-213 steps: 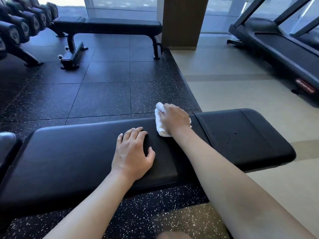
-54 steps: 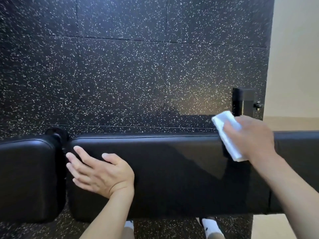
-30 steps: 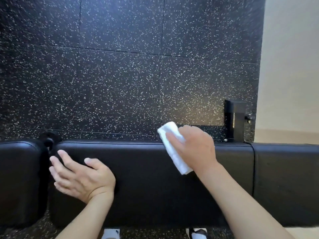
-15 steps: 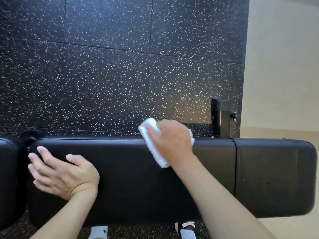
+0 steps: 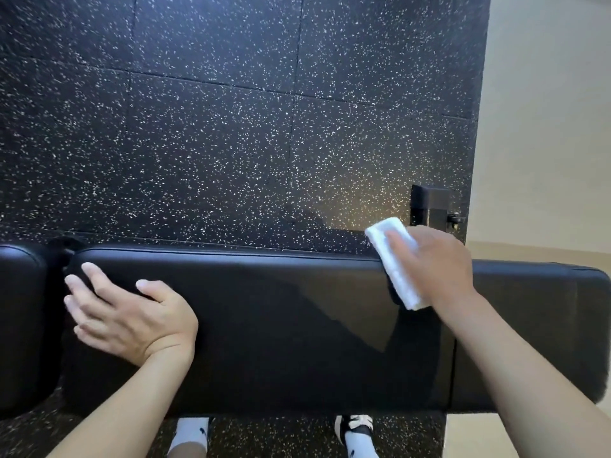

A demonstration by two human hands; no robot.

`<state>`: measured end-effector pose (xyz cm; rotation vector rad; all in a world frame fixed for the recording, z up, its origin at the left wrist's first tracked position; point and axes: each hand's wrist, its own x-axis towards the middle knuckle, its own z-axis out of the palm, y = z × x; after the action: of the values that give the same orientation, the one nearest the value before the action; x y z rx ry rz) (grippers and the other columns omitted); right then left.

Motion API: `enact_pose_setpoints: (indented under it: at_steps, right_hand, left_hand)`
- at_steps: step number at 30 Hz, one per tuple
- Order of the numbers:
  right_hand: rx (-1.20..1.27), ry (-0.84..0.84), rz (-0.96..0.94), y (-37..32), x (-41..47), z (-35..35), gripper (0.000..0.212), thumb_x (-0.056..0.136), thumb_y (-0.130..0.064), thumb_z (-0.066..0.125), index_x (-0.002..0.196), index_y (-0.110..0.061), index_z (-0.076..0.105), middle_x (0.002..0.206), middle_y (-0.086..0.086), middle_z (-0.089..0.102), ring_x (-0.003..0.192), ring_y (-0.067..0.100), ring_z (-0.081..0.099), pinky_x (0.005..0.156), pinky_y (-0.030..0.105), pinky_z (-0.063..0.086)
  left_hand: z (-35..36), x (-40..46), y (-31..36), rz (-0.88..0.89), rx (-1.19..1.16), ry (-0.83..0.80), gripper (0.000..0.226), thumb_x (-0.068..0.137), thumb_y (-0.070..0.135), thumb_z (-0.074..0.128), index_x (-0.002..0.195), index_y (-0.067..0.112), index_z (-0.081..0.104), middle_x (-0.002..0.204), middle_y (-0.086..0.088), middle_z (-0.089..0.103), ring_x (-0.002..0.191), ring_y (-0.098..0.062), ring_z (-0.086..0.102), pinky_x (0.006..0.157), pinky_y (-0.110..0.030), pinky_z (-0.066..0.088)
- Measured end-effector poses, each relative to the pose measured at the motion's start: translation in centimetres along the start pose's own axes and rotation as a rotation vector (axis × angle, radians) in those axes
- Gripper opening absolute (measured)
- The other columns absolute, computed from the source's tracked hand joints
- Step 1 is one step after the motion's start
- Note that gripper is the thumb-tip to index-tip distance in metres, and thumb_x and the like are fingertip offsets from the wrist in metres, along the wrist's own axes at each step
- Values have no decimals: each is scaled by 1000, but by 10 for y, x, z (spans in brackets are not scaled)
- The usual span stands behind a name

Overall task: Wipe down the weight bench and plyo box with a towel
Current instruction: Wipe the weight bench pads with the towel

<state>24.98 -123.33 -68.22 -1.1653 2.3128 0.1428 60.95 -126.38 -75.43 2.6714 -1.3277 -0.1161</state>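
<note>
A black padded weight bench (image 5: pixel 281 325) runs across the lower half of the head view, its long pad glossy. My right hand (image 5: pixel 436 269) presses a folded white towel (image 5: pixel 395 264) onto the far edge of the pad, towards its right end. Resting flat near the pad's left end is my left hand (image 5: pixel 129 315), fingers spread and holding nothing. A second pad section (image 5: pixel 23 325) lies at the far left across a gap. No plyo box is in view.
Black speckled rubber flooring (image 5: pixel 231 127) fills the area beyond the bench. A beige floor (image 5: pixel 545 127) borders it on the right. The bench's black metal foot (image 5: pixel 428 206) sticks out behind the towel. My feet in white socks (image 5: pixel 191 434) show under the bench.
My right hand has slid the towel to the right along the far edge of the pad, from its middle to near the right seam. My left hand stays flat near the left end.
</note>
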Motion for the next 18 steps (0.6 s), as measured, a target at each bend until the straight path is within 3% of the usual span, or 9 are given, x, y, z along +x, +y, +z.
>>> enact_pose_setpoints:
  at_steps: [5, 7, 12, 15, 18]
  right_hand:
    - [-62, -53, -101, -52, 1, 22, 45, 91, -49, 39, 66, -12, 41, 63, 10, 59, 67, 32, 62, 66, 43, 56]
    - [-94, -61, -240, -88, -4, 38, 28, 91, -32, 53, 76, -11, 41, 62, 8, 58, 67, 34, 62, 65, 43, 57]
    - [-149, -94, -334, -172, -15, 70, 26, 85, -20, 62, 70, -10, 43, 55, 1, 53, 56, 29, 58, 61, 38, 54]
    - [-87, -87, -356, -214, -17, 87, 38, 97, -37, 49, 66, -14, 50, 64, 1, 56, 66, 27, 60, 64, 36, 51]
    - [-46, -70, -383, -258, -21, 99, 51, 102, -47, 35, 66, -15, 52, 67, 1, 56, 70, 27, 60, 67, 37, 51]
  left_hand:
    - [0, -2, 1, -3, -14, -31, 73, 95, 32, 42, 165, 20, 23, 174, -8, 20, 159, -36, 20, 127, -59, 16]
    - [0, -2, 1, -12, -22, -37, 73, 95, 32, 42, 165, 19, 23, 174, -9, 21, 159, -36, 20, 126, -59, 16]
    - [-7, -1, 4, -5, -63, -126, 75, 94, 33, 41, 165, 18, 23, 174, -10, 19, 160, -38, 19, 125, -63, 16]
    - [-16, 1, -5, 58, -125, -219, 80, 92, 36, 42, 167, 18, 20, 176, -8, 11, 162, -35, 10, 127, -62, 12]
    - [-32, 8, -46, 286, -180, -323, 80, 91, 37, 43, 166, 17, 25, 177, -6, 9, 164, -30, 6, 130, -50, 8]
